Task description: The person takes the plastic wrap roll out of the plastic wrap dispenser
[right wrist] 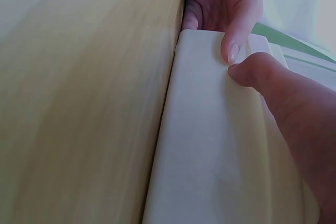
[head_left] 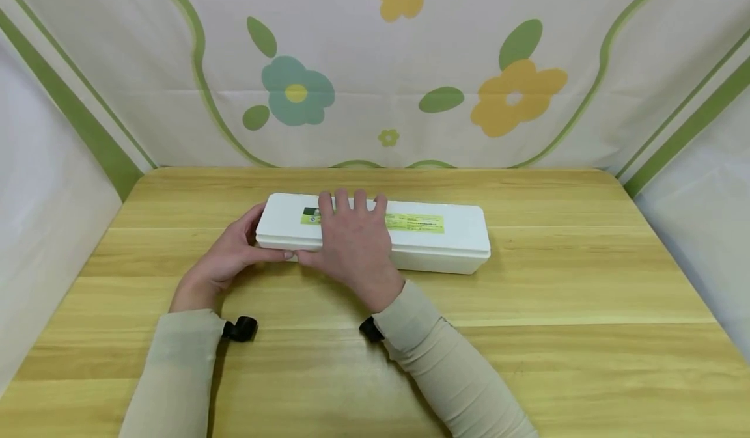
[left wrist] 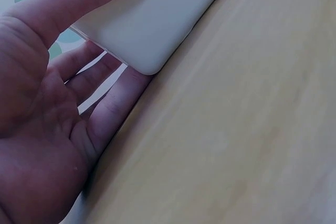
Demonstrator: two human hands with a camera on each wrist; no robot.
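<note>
Hands (head_left: 356,246) grip white box (head_left: 439,261); lid (head_left: 463,226) on, contents hidden inside.

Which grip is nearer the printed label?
Right: the right grip lies partly over the printed label; the left grip holds the left end of the white lidded box.

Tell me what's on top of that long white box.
A yellow-green printed label is on the lid of the white box. The right hand covers part of the label, so whatever is printed beneath it cannot be seen.
</note>
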